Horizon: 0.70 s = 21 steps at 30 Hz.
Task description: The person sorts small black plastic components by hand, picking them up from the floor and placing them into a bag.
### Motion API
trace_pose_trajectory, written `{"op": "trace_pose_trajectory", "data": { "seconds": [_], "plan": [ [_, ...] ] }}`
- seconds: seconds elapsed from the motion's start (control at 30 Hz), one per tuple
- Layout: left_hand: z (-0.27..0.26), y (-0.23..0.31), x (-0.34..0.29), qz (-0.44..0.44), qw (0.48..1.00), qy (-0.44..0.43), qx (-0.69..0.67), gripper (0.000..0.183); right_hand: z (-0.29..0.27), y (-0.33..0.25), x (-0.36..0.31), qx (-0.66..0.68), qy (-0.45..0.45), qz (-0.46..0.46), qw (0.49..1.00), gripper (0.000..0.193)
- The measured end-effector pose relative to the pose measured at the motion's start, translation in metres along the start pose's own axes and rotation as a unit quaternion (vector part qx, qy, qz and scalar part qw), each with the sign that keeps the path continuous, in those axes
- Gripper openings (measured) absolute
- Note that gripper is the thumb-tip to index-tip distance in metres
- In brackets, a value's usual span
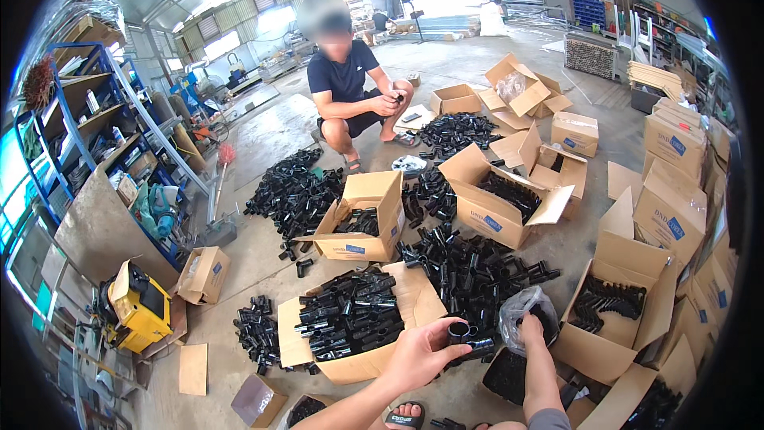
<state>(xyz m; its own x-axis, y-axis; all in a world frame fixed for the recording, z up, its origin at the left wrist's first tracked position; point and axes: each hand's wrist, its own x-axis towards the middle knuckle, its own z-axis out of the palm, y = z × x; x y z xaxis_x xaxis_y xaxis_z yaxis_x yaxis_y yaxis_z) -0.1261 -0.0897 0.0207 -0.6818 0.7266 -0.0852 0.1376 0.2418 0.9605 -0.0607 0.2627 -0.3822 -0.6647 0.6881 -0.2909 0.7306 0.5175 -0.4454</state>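
Observation:
My left hand (422,357) is closed around a black pipe fitting (480,344), its round open end facing up between thumb and fingers. Reaching into a clear plastic bag (516,320), my right hand (531,330) has its fingers hidden among dark contents. The bag stands beside an open carton (598,348) that holds more black fittings. Beyond my hands spreads a loose pile of black fittings (469,267). To the left of my left hand, an open box (418,295) is heaped with similar black fittings.
A person (344,72) crouches opposite, holding a small dark part. Open cartons (374,251) and further piles of fittings (290,191) lie between us. Stacked boxes (672,207) line the right side. A blue shelf (103,115) and a yellow machine (147,310) stand left.

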Motion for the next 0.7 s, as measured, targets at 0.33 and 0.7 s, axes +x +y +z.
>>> {"op": "trace_pose_trajectory", "data": {
  "seconds": [0.33,0.7],
  "plan": [
    [-0.003,-0.025,0.003,0.043,0.997,0.018,-0.057,0.046,-0.02,-0.001,-0.037,0.068,0.14,0.006,0.988,0.02],
    [-0.012,-0.013,0.004,-0.09,0.903,0.057,-0.415,0.028,-0.187,-0.113,-0.157,0.387,0.163,-0.123,0.899,0.013]
  ]
}}
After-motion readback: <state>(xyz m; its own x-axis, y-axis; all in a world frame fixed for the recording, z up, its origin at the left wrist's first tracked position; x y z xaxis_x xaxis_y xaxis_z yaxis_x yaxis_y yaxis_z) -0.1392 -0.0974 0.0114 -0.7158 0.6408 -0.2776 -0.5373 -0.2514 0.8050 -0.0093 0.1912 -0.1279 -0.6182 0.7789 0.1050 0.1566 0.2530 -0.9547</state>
